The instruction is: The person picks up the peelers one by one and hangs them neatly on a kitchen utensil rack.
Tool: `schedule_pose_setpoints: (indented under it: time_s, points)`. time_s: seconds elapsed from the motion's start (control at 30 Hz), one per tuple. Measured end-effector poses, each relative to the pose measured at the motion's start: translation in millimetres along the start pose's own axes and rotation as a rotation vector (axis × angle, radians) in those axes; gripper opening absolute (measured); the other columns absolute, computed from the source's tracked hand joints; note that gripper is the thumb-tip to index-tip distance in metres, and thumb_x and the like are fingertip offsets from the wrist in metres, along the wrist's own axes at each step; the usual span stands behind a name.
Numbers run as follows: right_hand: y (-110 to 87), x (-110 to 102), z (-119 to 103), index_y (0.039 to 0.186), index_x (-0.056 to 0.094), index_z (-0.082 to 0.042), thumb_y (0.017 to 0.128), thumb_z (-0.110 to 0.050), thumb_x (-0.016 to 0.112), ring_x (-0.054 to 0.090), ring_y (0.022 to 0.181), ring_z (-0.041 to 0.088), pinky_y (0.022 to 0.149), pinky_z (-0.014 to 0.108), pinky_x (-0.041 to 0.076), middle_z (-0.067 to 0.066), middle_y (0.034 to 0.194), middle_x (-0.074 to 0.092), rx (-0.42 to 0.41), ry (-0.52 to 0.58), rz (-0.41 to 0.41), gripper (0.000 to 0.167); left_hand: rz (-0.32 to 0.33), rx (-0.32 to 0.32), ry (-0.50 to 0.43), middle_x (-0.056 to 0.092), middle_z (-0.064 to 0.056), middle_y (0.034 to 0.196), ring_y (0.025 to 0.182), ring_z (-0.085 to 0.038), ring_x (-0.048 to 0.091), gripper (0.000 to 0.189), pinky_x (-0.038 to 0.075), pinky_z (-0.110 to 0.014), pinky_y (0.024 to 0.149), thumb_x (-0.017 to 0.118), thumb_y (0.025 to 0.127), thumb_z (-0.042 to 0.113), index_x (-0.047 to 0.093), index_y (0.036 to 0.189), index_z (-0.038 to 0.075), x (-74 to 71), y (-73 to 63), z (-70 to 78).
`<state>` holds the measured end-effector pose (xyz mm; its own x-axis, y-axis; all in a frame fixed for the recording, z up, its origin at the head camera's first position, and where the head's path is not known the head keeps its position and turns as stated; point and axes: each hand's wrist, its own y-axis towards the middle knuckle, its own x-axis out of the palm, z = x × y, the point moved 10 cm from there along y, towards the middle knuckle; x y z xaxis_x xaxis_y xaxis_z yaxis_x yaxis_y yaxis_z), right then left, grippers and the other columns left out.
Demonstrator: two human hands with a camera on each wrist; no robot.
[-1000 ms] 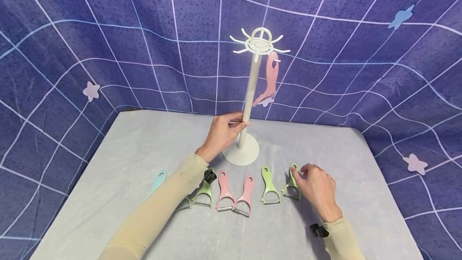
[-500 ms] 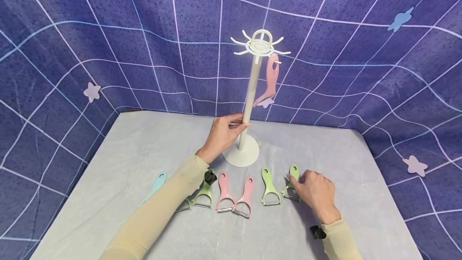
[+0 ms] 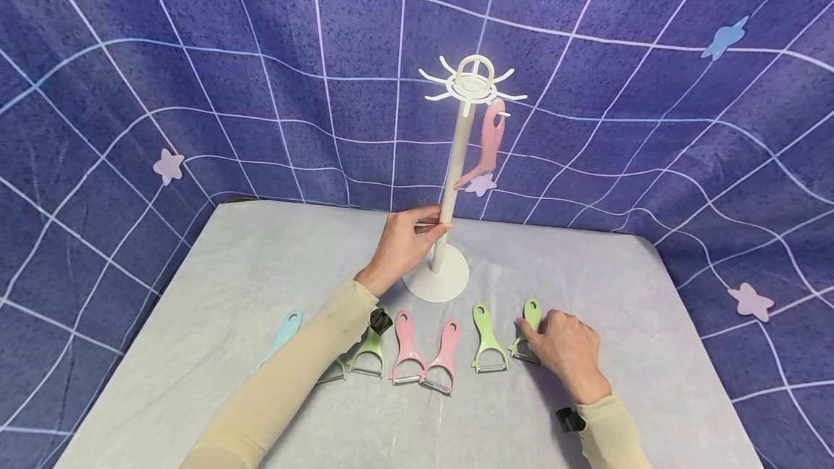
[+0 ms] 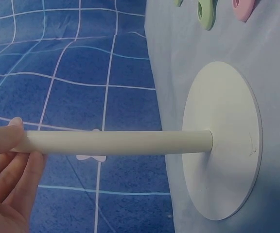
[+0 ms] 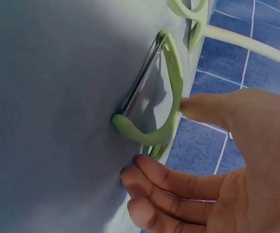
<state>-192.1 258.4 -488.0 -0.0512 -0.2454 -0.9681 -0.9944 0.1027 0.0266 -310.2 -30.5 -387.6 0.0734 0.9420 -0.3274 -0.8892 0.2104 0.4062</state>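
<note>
A cream rack stand (image 3: 459,158) with a ring of hooks rises from a round base (image 4: 227,179). My left hand (image 3: 400,241) grips its pole between thumb and fingers, low on the pole. One pink peeler (image 3: 493,140) hangs from a right-hand hook. On the table at right, my right hand (image 3: 568,346) is at a green Y-shaped peeler (image 3: 532,312). In the right wrist view its thumb (image 5: 205,109) touches the peeler's neck, and the loosely bent fingers lie along the far side, fingertips close to the tabletop.
Beside the worked peeler lies another green peeler (image 3: 483,324). Two pink peelers (image 3: 405,335) (image 3: 448,342) lie with their heads close together. Further left are a green peeler (image 3: 370,344) and a light-blue one (image 3: 287,328), partly behind the left sleeve. A purple patterned cloth (image 3: 313,129) surrounds the table.
My right hand has shifted slightly left and down, its thumb now lying across the green peeler's left side. The hung pink peeler has swung a little. My left hand keeps its hold on the pole.
</note>
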Motion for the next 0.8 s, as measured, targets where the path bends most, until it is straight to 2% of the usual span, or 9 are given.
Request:
schedule_pose_setpoints:
  time_s: [0.53, 0.8]
  points:
    - [-0.6, 2.5, -0.9, 0.066, 0.057, -0.014, 0.095, -0.045, 0.075, 0.057, 0.056, 0.026, 0.05, 0.048, 0.048, 0.005, 0.061, 0.058, 0.006, 0.022, -0.024, 0.046, -0.006, 0.017, 0.005, 0.081, -0.013, 0.111, 0.107, -0.024, 0.079, 0.029, 0.063, -0.021, 0.093, 0.082, 0.097, 0.011, 0.079, 0.125, 0.003, 0.0, 0.1, 2.2]
    - [-1.0, 2.9, 2.4, 0.076, 0.067, -0.012, 0.094, -0.04, 0.075, 0.06, 0.061, 0.024, 0.053, 0.046, 0.05, 0.004, 0.067, 0.064, 0.004, 0.051, -0.062, 0.035, -0.005, 0.01, 0.011, 0.081, -0.013, 0.11, 0.106, -0.024, 0.079, 0.029, 0.063, -0.02, 0.093, 0.082, 0.097, 0.012, 0.079, 0.125, 0.004, 0.2, -0.7, 1.1]
